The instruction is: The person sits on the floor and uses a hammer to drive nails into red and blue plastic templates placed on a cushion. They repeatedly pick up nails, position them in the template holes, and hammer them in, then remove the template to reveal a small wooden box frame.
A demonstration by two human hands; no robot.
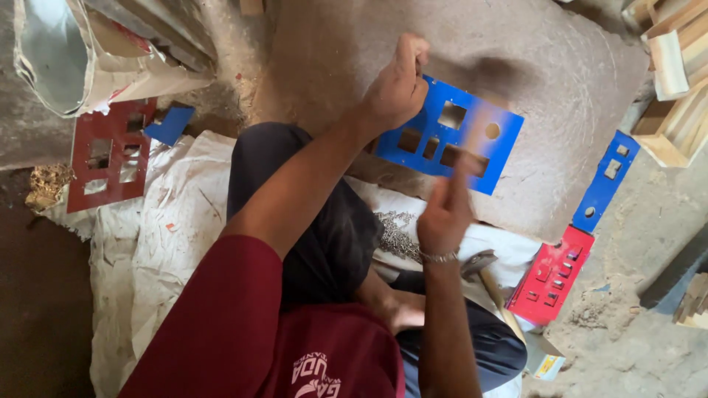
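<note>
Above the lap, left hand (pixel 398 88) pinches blue cutout panel (pixel 450 136); right hand (pixel 446 210) blurred, grip unclear. One-edge hold risks slipping.

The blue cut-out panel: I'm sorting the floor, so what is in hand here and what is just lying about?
In hand: blue cut-out panel, gripped by left hand; right hand blurred before it.
Lying about: dark red panel, blue strip, red plate, wooden frames.
</note>
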